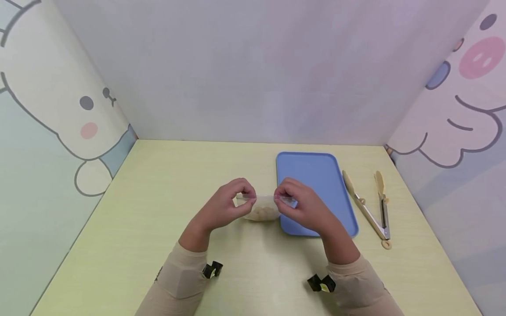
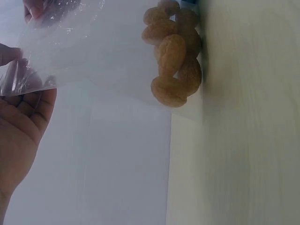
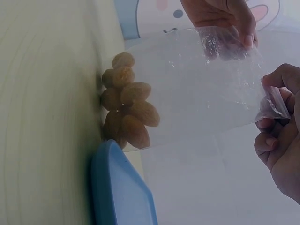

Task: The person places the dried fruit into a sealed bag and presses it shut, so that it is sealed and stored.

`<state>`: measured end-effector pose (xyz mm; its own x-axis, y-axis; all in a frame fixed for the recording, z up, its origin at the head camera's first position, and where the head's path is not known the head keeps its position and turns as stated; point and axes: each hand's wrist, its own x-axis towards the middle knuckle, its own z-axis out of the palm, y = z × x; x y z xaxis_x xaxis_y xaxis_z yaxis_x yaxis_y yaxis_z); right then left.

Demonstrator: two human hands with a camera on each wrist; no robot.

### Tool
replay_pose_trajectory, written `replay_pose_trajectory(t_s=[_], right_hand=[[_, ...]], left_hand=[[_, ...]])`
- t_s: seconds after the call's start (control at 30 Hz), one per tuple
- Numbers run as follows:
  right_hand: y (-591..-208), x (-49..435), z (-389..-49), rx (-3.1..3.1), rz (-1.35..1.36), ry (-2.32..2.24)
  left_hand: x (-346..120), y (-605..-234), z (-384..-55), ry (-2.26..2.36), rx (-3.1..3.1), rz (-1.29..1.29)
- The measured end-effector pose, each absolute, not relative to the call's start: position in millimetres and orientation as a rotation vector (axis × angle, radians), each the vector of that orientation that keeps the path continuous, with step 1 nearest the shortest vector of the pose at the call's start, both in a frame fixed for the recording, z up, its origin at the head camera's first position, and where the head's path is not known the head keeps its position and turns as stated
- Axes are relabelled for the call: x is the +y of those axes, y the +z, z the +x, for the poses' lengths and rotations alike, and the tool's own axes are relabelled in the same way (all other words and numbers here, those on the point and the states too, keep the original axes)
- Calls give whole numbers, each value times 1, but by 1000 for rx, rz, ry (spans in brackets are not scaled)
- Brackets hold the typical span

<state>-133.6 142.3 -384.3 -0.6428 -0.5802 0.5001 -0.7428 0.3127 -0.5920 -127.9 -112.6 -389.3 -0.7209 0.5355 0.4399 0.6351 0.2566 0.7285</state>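
Note:
A clear plastic bag (image 1: 265,204) hangs upright between my two hands, low over the table. My left hand (image 1: 224,205) pinches its top edge at the left corner between thumb and fingers. At the other top corner, my right hand (image 1: 303,205) pinches the edge the same way. Several brown, oval, wrinkled pieces (image 2: 172,56), of a kind I cannot tell, lie heaped at the bottom of the bag. The right wrist view shows the pieces (image 3: 133,103) low in the bag, close to the tabletop. Whether the bag's mouth is sealed cannot be told.
A blue tray (image 1: 312,175) lies just right of the bag, partly under my right hand. To its right rest metal tongs (image 1: 371,217) with beige tips, spread apart. The pale yellow table (image 1: 158,184) meets a grey wall behind and cartoon-printed panels at both sides.

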Motion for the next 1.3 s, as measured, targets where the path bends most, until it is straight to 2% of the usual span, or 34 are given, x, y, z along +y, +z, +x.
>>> replay_pose_trajectory(t_s=[1.3], right_hand=[[-384,135,-129,-2363,1237,1193]], left_hand=[[-102,-392,-126,-1426,-2372,-1163]])
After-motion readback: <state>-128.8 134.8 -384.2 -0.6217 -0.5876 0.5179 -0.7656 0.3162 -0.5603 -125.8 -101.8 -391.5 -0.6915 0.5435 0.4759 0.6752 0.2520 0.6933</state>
